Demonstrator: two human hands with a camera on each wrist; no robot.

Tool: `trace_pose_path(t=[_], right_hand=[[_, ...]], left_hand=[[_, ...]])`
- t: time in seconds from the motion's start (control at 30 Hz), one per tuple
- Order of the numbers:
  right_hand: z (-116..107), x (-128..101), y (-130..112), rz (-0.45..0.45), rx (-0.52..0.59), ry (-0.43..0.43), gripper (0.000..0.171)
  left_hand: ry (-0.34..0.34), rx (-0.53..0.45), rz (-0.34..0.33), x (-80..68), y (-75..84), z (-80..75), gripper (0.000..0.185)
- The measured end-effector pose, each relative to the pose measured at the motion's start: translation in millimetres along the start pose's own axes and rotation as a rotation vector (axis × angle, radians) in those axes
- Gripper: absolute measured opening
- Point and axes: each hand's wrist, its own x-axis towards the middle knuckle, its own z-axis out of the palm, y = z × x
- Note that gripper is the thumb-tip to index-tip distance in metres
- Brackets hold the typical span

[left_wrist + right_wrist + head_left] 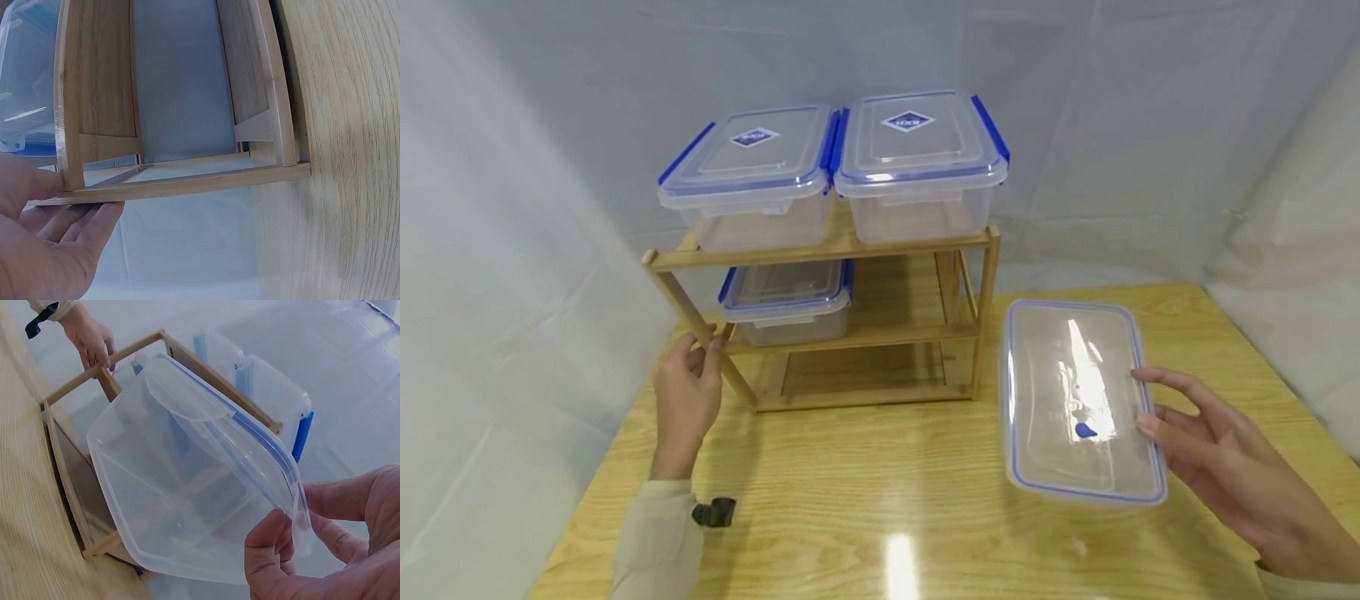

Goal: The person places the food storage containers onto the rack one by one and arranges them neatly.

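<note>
At the right, my right hand (1232, 454) pinches the near edge of a clear plastic food container (1045, 392) between thumb and fingers. A thin blue line runs round its top, and a small blue tab marks the surface. Tilted, it hangs over the table beside a wooden rack (865, 333). My left hand (688, 387) grips the rack's left front post at the middle shelf. From the left wrist view, the thumb (44, 183) lies on one side of the post and the fingers on the other.
Two clear boxes with blue clips, a left box (752, 167) and a right box (921, 150), stand side by side on the top shelf. A shallower box (790, 312) sits at the left of the middle shelf. White sheeting (1097, 167) surrounds the wooden table (865, 483).
</note>
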Motion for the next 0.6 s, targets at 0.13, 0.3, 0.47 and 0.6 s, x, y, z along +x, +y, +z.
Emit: trace_pose_path(t=[0.13,0.3,0.47,0.6], right_hand=[[7,-4,-3,0.005,-0.026,-0.01,0.053],[16,-8,-6,0.01,-0.049,-0.035,0.052],[29,-7,-8,-0.004,-0.059,-0.058,0.052],[39,-4,-10,0.004,-0.075,-0.07,0.05]], left_hand=[[-0.004,-0.002,0.001,0.0,0.4,-0.5,0.038],[0.003,-0.002,0.006,0.3,0.7,-0.4,0.036],[0.017,0.0,0.016,0.7,0.5,0.7,0.035],[0.027,0.004,0.031,1.0,0.4,1.0,0.034]])
